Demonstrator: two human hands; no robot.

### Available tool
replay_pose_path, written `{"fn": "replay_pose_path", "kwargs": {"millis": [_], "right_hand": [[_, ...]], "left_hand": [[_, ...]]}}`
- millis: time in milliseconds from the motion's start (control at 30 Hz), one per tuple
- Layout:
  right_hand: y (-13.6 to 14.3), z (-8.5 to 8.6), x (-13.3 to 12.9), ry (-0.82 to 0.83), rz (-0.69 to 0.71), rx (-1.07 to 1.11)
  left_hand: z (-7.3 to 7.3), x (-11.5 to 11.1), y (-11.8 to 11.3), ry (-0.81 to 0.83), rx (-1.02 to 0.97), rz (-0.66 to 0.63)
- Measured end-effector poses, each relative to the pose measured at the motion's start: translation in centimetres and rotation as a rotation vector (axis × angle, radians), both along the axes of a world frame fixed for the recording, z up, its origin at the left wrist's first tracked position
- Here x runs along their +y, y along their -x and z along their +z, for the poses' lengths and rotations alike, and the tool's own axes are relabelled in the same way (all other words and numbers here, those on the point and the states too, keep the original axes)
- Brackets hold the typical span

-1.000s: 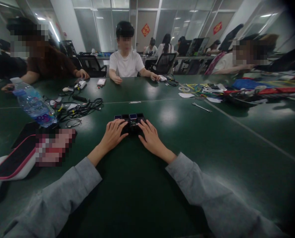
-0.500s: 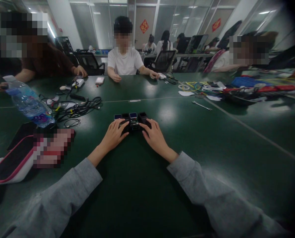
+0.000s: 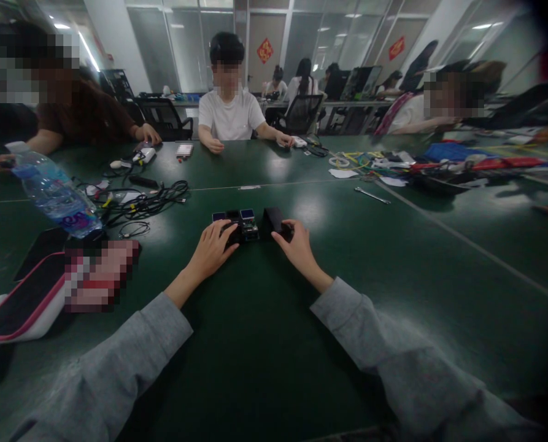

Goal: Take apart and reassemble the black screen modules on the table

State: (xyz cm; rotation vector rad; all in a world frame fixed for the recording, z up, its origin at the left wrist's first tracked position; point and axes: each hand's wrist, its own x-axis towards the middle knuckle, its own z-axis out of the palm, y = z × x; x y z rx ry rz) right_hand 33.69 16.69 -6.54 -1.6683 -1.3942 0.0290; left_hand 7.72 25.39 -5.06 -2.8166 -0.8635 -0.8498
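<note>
One dark block has parted from the row of small modules, leaving a visible gap: the group is now divided. Right hand: thumb and fingers closed on that block, at the green table. Left hand: over the row's left end; grip cannot be determined. Plastic bottle: clear liquid inside, level indistinct.

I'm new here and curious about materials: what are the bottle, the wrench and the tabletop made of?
Bottle: probably clear plastic, glossy and see-through.
Wrench: likely steel, with a silvery shine.
Tabletop: dark green, semi-gloss, softly reflecting light; laminate or a mat, I can't tell.
</note>
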Motion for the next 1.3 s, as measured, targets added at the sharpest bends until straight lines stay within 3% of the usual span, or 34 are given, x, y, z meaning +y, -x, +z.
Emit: {"fn": "replay_pose_path", "kwargs": {"millis": [100, 267, 433, 700, 867, 1067, 1133, 1200, 1300], "right_hand": [[-0.1, -0.2, 0.0, 0.022, -0.014, -0.002], [-0.9, -0.6, 0.4, 0.029, -0.105, 0.223], [-1.7, -0.9, 0.8, 0.024, -0.214, 0.137], [-0.8, 0.1, 0.4, -0.015, -0.01, -0.021], [-1.0, 1.1, -0.3, 0.08, -0.057, 0.033], [-0.9, 1.8, -5.1, 0.146, 0.036, 0.045], [-2.1, 1.7, -7.3, 0.171, 0.058, 0.052], [-5.1, 1.2, -9.4, 0.187, 0.007, 0.051], [-12.8, 0.3, -12.7, 0.177, -0.264, 0.014]], "left_hand": [[0.0, 0.0, 0.0, 0.002, -0.001, 0.002], [0.2, -0.2, 0.1, 0.008, -0.004, 0.011], [-0.1, 0.0, 0.1, 0.001, -0.009, 0.022], [-0.2, 0.0, 0.2, -0.003, -0.018, 0.02], [0.1, -0.2, 0.3, 0.004, -0.014, 0.022], [0.0, -0.2, 0.3, 0.003, -0.035, 0.009], [0.0, -0.2, 0.3, 0.006, -0.031, 0.007], [0.0, -0.3, 0.3, 0.013, -0.026, 0.012], [0.2, -0.4, 0.3, 0.029, -0.026, 0.018]]}}
